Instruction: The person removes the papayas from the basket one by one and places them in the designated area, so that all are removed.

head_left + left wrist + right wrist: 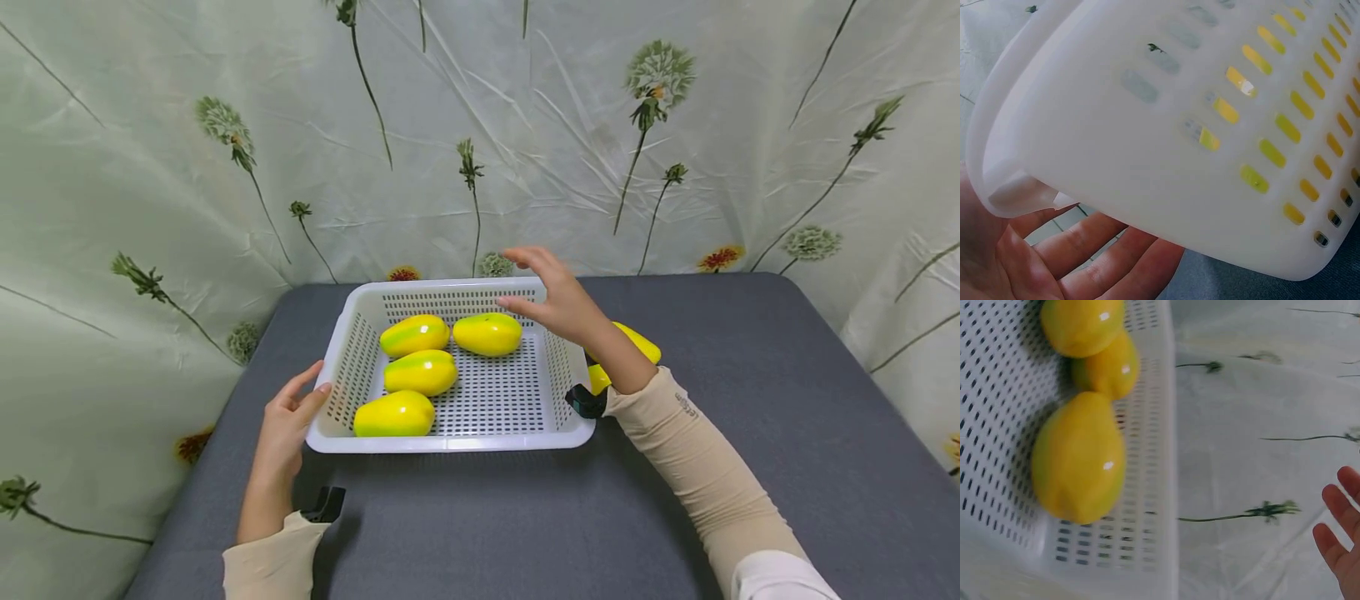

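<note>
A white perforated plastic basket (450, 446) stands on the grey table, with several glossy yellow-green papayas lying in it. Three papayas, among them a middle papaya (422, 372), line the basket's left side; another papaya (487, 334) lies at the back middle. My left hand (285, 425) holds the basket's left rim, thumb over the edge and fingers below it in the left wrist view. Above the back right corner my right hand (553, 300) hovers with its fingers apart, holding nothing. More yellow fruit (637, 342) lies outside, right of the basket, partly hidden by my right forearm.
The dark grey tabletop (750, 417) extends to the right and in front of the basket. Behind it hangs a pale curtain (562, 150) printed with dandelions, close to the table's back edge.
</note>
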`<state>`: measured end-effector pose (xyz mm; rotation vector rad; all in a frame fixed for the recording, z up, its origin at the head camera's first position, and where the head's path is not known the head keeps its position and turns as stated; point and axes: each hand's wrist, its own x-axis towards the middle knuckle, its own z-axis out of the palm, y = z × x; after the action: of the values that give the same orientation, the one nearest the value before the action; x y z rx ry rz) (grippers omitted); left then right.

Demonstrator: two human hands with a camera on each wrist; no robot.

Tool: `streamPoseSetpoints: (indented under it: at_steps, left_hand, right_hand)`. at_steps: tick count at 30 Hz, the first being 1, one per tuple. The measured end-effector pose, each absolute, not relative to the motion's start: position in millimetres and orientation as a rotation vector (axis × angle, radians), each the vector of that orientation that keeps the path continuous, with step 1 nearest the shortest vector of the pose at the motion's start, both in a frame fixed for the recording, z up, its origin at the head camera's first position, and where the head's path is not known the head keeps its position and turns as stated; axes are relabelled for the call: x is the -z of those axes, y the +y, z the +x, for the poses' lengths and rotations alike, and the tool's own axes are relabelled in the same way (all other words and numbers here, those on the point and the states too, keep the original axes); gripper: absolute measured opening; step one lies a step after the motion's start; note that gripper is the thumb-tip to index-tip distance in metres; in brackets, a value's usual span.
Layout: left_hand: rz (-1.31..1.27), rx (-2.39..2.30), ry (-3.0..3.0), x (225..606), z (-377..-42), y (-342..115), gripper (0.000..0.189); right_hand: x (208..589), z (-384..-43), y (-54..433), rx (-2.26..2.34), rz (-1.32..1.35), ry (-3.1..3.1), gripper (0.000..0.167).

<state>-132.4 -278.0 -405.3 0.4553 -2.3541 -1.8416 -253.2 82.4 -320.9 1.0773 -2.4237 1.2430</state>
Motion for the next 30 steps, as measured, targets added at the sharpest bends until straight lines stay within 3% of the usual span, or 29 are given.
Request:
streamPoseSetpoints:
  at_steps: [12,30]
  left_hand:
    - [0.455,1.856,-2.348,406,-133,-277,0.055]
    - [0.452,1.87,-2.328,405,-131,-276,0.055]
  right_hand:
    - [350,-282,54,-1.366,1.064,-2.611,0.061]
    - [377,-293,51,-1.299,1.036,-2.966,0.065]
